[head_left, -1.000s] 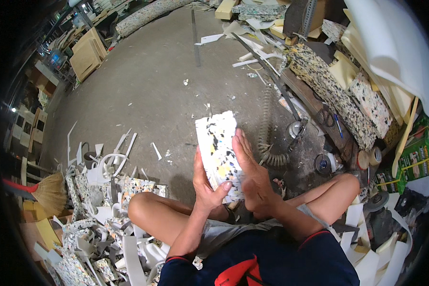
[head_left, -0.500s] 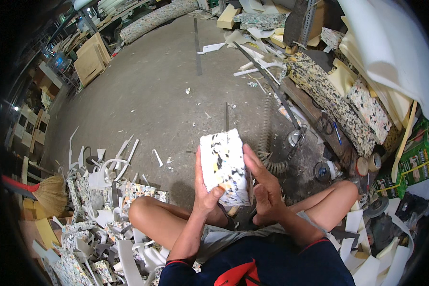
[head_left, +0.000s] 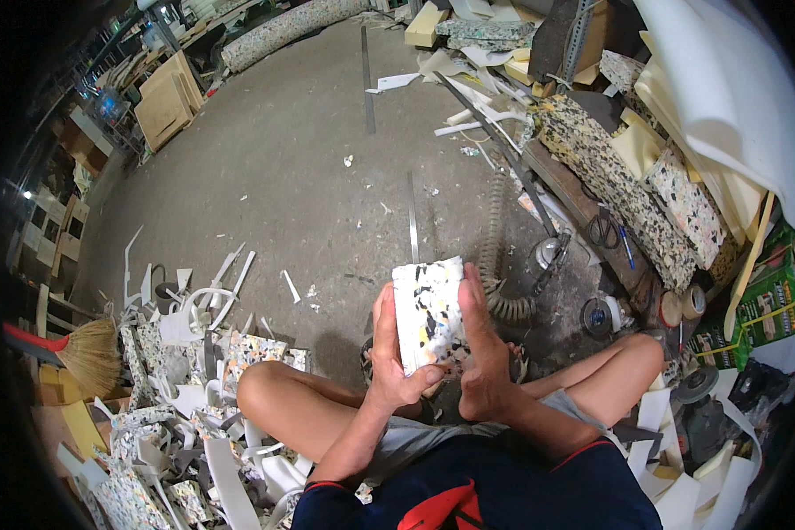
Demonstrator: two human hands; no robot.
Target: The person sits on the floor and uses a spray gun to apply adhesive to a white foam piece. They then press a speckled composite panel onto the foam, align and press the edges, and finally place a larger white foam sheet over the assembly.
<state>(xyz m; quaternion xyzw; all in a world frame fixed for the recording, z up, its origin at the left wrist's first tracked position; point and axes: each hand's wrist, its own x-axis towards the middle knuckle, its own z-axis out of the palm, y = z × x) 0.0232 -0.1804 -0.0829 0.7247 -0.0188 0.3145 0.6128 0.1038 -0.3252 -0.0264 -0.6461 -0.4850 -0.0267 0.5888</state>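
Both forearms reach forward from the lower edge. Left hand (head_left: 391,358) and right hand (head_left: 484,358) hold a speckled foam block (head_left: 431,309) before the crossed legs (head_left: 309,405), fingers along its sides. Its underside is hidden; contact with the metal strip (head_left: 412,216) beyond is unclear. Open floor (head_left: 274,168) lies ahead, foam offcuts (head_left: 226,477) left, a plank (head_left: 576,210) right.
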